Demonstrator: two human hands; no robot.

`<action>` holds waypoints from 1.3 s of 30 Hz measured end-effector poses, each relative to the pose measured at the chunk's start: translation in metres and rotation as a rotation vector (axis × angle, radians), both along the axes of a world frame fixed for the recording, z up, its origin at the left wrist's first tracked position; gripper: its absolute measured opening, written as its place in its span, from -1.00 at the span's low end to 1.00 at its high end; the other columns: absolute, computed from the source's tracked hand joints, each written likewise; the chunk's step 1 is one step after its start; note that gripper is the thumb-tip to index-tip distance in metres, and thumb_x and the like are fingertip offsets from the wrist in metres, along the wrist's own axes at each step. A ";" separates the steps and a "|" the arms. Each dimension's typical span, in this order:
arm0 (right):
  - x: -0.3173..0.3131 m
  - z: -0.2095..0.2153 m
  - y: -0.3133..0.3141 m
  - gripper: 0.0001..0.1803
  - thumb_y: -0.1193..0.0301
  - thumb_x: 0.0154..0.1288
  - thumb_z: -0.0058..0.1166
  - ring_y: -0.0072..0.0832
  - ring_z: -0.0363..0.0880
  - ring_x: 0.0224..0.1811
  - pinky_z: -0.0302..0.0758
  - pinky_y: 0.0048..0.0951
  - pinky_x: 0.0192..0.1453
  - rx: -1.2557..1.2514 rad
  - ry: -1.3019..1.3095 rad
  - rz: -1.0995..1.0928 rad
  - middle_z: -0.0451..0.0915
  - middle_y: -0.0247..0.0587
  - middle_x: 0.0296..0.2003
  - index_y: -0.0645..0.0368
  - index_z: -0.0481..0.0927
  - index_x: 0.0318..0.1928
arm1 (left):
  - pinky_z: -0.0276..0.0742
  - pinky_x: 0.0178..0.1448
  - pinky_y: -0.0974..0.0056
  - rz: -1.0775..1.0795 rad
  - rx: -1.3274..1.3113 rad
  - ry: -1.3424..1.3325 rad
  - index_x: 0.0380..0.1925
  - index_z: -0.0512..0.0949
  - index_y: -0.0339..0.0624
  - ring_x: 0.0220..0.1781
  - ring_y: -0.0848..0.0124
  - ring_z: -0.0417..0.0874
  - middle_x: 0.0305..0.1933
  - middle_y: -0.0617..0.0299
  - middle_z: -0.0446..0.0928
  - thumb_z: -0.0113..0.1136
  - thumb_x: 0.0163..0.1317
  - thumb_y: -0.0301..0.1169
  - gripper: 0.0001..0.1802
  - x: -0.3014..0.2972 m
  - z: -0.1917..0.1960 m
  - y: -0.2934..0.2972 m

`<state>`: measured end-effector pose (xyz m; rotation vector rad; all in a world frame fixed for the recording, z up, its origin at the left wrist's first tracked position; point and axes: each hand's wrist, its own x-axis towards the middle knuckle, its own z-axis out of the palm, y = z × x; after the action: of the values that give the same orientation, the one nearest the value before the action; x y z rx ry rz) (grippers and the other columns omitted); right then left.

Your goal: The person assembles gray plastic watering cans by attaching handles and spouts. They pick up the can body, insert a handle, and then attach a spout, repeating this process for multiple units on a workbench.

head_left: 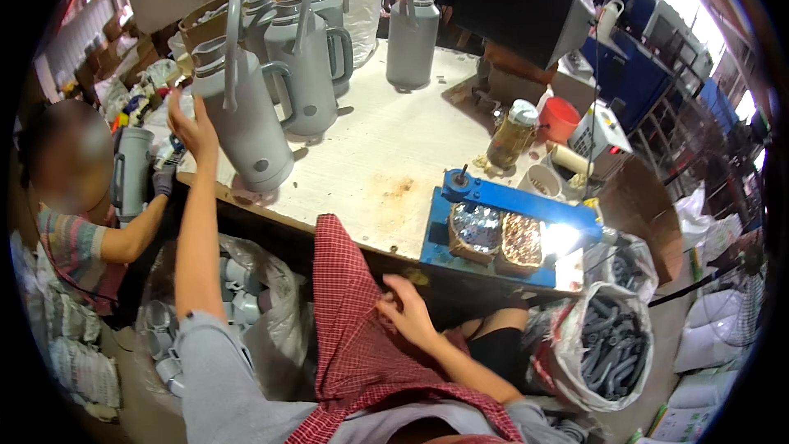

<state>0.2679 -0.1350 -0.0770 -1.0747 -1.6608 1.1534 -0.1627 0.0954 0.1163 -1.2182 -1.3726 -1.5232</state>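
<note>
Close beside a grey jug (246, 123), the left hand (196, 129) is raised.

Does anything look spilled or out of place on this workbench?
A rusty-brown stain marks the white tabletop, left of the blue machine. It looks odd on the pale surface; I can't tell whether something spilled.

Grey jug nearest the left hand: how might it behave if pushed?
The grey jug would probably tip if pushed high, being tall and narrow. Its smooth, rigid-looking wall likely won't flex much. If it fell, the round body could start rolling, though the side handle would probably stop it.
</note>
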 end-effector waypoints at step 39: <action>0.148 0.003 -0.020 -0.81 0.47 0.18 0.22 -0.31 0.65 -0.30 0.56 -0.41 -0.16 -0.084 -0.085 -0.069 0.61 -0.12 -0.28 0.25 0.61 -0.19 | 0.34 -0.41 0.39 -1.204 -0.404 -0.939 -0.32 0.51 -0.11 -0.45 0.53 0.48 -0.39 0.31 0.51 0.22 0.25 -0.19 -0.76 0.308 0.060 0.229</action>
<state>0.4158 -0.1546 -0.0740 -1.2392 -1.6396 1.1555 0.1450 0.3245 0.1761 -1.8546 -1.6143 -3.0364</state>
